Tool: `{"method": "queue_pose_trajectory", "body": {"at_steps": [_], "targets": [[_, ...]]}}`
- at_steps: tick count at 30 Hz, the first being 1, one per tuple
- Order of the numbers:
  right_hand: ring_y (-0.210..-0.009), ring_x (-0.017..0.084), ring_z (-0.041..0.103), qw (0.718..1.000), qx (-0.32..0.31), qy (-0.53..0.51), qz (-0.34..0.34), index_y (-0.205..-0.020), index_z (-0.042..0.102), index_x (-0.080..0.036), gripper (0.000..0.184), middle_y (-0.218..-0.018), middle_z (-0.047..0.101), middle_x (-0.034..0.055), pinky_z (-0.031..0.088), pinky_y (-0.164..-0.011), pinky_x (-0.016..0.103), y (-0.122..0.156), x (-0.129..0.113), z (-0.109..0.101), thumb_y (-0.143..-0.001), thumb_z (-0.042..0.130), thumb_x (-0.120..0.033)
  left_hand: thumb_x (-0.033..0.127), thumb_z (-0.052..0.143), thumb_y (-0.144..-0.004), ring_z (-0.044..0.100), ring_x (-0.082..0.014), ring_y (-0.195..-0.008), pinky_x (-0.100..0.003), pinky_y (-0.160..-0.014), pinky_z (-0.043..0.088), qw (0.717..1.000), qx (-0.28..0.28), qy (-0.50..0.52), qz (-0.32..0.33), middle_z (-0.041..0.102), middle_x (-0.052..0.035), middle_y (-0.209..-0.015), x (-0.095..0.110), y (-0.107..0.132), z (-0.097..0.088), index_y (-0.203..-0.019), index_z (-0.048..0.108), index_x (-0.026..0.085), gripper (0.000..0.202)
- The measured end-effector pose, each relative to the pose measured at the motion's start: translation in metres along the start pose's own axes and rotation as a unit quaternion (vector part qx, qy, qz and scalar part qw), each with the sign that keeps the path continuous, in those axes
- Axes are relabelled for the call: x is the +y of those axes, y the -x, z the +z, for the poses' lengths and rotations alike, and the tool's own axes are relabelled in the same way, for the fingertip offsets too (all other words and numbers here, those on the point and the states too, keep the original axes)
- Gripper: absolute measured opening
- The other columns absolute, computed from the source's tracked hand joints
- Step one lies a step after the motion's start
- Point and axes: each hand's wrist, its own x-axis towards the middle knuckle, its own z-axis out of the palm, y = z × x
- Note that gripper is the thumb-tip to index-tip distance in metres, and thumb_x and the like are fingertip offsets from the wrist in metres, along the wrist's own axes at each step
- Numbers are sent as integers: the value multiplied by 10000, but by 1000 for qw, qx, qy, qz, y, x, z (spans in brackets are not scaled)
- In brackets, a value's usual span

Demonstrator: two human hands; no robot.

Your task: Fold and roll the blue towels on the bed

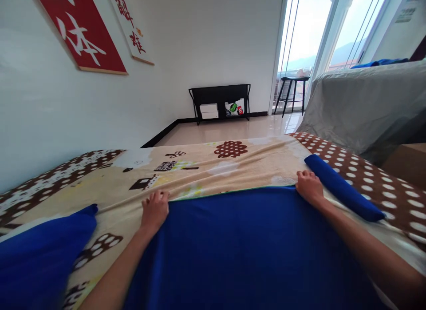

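Blue cloth lies spread flat on the bed, over a beige patterned blanket, its far hem running between the person's 2 bare hands. The left grip has its fingers curled down onto the far left corner, clenched on the hem. The right grip is closed the same way on the far right corner. Both forearms reach out low over the cloth from the near side.

The main risk, as I judge it, is the blanket underneath. It is soft and rucked into long folds just beyond the hem, so fingers pinching the cloth could catch the blanket as well and drag it along. The 2 corners also sit unevenly, the right one farther off than the left, so a pull from here could skew the edge or wrinkle the middle.

A rolled blue towel lies just beside the right grip, on the blanket's brown dotted border. I cannot tell whether the 2 touch. A sweep of that wrist could knock the roll or loosen it.

Another blue bundle sits at the near left, apart from the left forearm, where an elbow could nudge it. If the forearms press on the cloth, they could pin it and make it bunch when the corners shift.
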Motion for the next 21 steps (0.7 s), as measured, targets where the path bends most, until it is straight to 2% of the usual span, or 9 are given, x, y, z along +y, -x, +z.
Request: {"method": "queue_pose_trajectory", "body": {"at_steps": [2, 5, 7, 8, 10, 14, 17, 19, 21], "targets": [[-1336, 318, 400, 996, -14, -15, -85, -1349, 510, -124, 450, -1438, 442, 202, 277, -1113, 518, 11, -36, 5, -983, 436, -374, 231, 301, -955, 409, -351, -1320, -581, -1083, 239, 998, -26, 9, 63, 506, -221, -1389, 45, 8, 6, -1312, 532, 110, 443], [-1396, 233, 356, 968, -81, -49, -232, -1439, 453, -255, 513, -1517, 403, 63, 275, -1141, 376, 32, -97, 25, -985, 380, -480, 406, 388, -973, 362, -206, -1405, -363, -1133, 264, 979, -98, 40, 171, 422, -58, -1532, 118, 16, 29, -1478, 371, 252, 528], [-1418, 198, 332, 948, -119, -63, -288, -1478, 394, -327, 572, -1534, 382, -8, 280, -1142, 345, 42, -118, 34, -967, 353, -582, 508, 373, -971, 320, -179, -1438, -342, -1140, 260, 970, -131, 50, 199, 362, -11, -1571, 143, 20, 43, -1504, 320, 304, 573], [-1430, 198, 314, 945, -128, -65, -295, -1490, 373, -332, 598, -1543, 365, -13, 267, -1151, 358, 44, -117, 36, -963, 331, -611, 535, 349, -973, 309, -182, -1447, -360, -1146, 254, 969, -140, 50, 198, 346, -7, -1578, 143, 21, 46, -1503, 321, 316, 574], [-1443, 213, 291, 951, -132, -62, -275, -1501, 363, -295, 630, -1552, 344, 22, 234, -1168, 402, 42, -93, 33, -970, 275, -623, 547, 310, -979, 309, -202, -1450, -415, -1153, 243, 973, -146, 43, 171, 346, -21, -1575, 118, 22, 43, -1490, 351, 319, 561], [-1433, 239, 314, 976, -116, -42, -181, -1474, 411, -222, 622, -1530, 373, 97, 232, -1165, 469, 31, -14, 11, -990, 229, -569, 473, 329, -975, 361, -267, -1424, -537, -1136, 247, 989, -130, 8, 73, 423, -91, -1527, 35, 22, 18, -1450, 429, 260, 530], [-1445, 241, 289, 985, -94, -37, -142, -1448, 437, -238, 601, -1533, 374, 84, 200, -1180, 481, 40, 15, -9, -975, 273, -569, 438, 361, -956, 352, -301, -1425, -593, -1136, 214, 995, -94, -15, 26, 426, -122, -1522, 4, 32, -5, -1430, 455, 224, 528], [-1462, 237, 244, 987, -69, -39, -137, -1452, 422, -245, 617, -1561, 325, 65, 175, -1196, 468, 67, 26, -23, -953, 304, -589, 453, 361, -955, 321, -299, -1439, -568, -1155, 202, 998, -58, -24, 13, 396, -137, -1538, -3, 59, -21, -1442, 427, 190, 558], [-1448, 243, 280, 990, -38, -44, -131, -1449, 410, -267, 627, -1562, 322, 54, 206, -1197, 457, 115, 45, -36, -929, 332, -608, 488, 385, -951, 365, -287, -1409, -499, -1158, 258, 1000, -18, -12, 2, 442, -145, -1501, -12, 106, -39, -1421, 443, 175, 568]]}}
